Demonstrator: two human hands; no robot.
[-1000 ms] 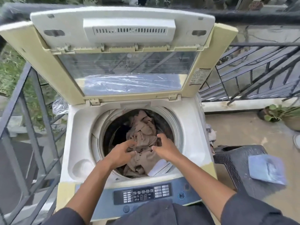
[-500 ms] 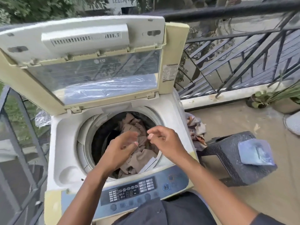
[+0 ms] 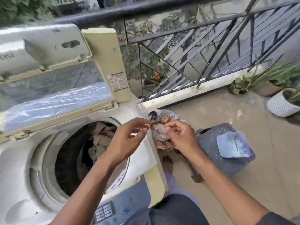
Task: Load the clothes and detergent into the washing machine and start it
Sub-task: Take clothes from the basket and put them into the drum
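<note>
The top-loading washing machine (image 3: 19,159) stands at the left with its lid (image 3: 100,51) raised. Beige clothes (image 3: 102,135) lie in its drum. A patterned pile of clothes (image 3: 159,138) sits just beyond the machine's right side. My left hand (image 3: 126,140) hovers over the machine's right rim, fingers apart, fingertips close to a dark bit of that pile. My right hand (image 3: 180,137) hangs over the pile with loosely curled fingers and nothing in it. A bluish detergent pouch (image 3: 233,144) lies on a grey stool (image 3: 209,148) to the right.
The control panel (image 3: 105,211) runs along the machine's near edge. A dark metal railing (image 3: 211,51) borders the balcony behind. Potted plants, one in a white pot (image 3: 279,106), stand at the far right on the tan floor (image 3: 227,108).
Both hands have come up out of the drum and moved right, over the machine's rim toward the pile of clothes. The view has swung right.
</note>
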